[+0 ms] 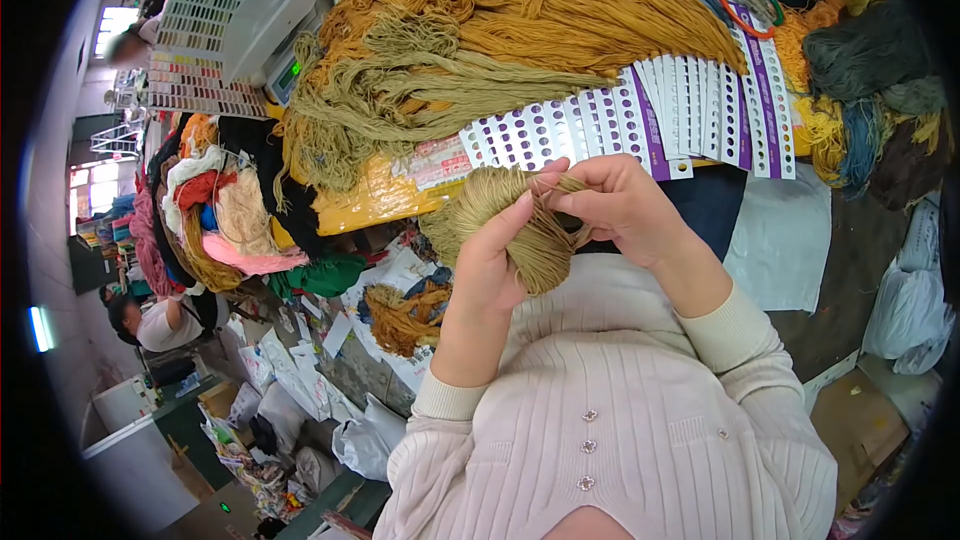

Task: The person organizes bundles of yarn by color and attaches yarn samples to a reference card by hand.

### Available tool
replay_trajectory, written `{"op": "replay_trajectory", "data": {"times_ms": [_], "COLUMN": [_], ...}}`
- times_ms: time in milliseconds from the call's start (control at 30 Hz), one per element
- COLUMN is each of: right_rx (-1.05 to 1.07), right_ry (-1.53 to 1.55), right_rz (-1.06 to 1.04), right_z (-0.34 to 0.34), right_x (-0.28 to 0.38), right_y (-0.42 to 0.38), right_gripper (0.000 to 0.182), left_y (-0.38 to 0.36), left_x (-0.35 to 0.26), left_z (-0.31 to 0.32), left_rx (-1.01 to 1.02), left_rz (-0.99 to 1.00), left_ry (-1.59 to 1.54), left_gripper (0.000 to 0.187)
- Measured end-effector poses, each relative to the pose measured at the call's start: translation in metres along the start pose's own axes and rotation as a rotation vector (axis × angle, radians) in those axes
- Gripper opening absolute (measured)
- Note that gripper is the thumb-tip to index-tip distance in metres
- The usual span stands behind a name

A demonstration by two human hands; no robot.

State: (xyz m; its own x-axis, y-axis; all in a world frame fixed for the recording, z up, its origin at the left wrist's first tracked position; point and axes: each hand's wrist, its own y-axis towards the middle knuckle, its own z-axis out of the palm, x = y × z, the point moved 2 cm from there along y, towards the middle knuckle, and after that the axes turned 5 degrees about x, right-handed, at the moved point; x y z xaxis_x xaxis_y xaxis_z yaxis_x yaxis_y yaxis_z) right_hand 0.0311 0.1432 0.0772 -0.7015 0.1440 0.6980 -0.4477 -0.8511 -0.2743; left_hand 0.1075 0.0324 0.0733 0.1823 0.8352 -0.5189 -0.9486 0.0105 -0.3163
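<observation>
An olive-green skein of yarn (535, 240) is held up in front of my chest, at the near edge of the table. My left hand (487, 258) is wrapped round its left side, the thumb lying along the top of the strands. At the skein's right end, my right hand (625, 202) pinches some strands between thumb and fingers. Behind my hands lie punched white-and-purple thread cards (560, 130). Loose olive yarn (400, 100) is spread on the table beyond, against a large heap of golden-brown yarn (520, 5).
Red-and-green-handled scissors (748, 12) lie at the back right, near dark and yellow yarn bundles (865, 60). A scale (285, 65) and a colour chart (205, 30) stand at the back left. Mixed yarn (235, 210) is piled at left. Another person (160, 320) sits farther off.
</observation>
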Motion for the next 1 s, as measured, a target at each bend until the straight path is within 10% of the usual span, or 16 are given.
{"op": "replay_trajectory", "data": {"times_ms": [1000], "right_rx": [0.008], "right_ry": [0.24], "right_rz": [-0.029], "right_z": [-0.004], "right_x": [-0.006], "right_y": [0.006], "right_gripper": [0.005], "left_y": [-0.001], "left_x": [0.0], "left_z": [-0.006], "left_rx": [-0.068], "left_rz": [0.062], "left_ry": [-0.017], "left_gripper": [0.019]}}
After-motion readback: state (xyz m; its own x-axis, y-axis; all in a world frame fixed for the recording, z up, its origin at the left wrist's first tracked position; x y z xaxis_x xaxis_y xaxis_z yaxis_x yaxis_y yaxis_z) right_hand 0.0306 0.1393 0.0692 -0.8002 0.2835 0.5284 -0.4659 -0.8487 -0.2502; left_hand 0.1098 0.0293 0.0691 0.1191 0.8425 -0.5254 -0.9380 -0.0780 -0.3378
